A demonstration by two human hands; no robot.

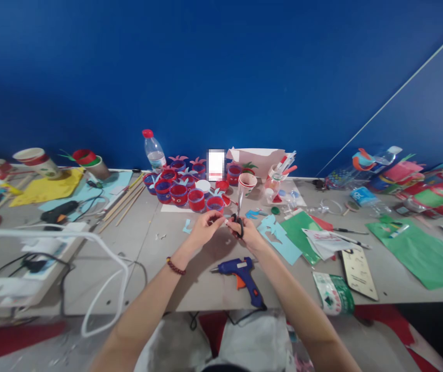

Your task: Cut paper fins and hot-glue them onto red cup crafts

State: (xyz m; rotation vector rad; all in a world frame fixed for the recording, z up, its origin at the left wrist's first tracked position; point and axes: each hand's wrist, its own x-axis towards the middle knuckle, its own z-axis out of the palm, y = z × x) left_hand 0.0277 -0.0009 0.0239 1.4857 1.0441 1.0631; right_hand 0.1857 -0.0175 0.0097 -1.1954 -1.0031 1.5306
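My right hand (249,232) is closed on a pair of scissors (239,223) with black handles, their blades pointing up and away from me. Close beside it, my left hand (207,227) pinches a small white piece (227,221), too small to name for certain. A blue glue gun (240,269) with an orange trigger lies on the table below my hands. Just beyond them stand several red and blue cups (178,194) with paper leaf tops. A light blue cut-out sheet of paper (279,238) lies right of my right hand.
A white power strip (56,263) and white cable (105,243) fill the left front. Wooden sticks (122,206) and a bottle (153,150) stand or lie farther back. Green paper (418,250), a metal plate (360,271) and a packet (333,293) lie to the right. A blue wall (221,72) closes the back.
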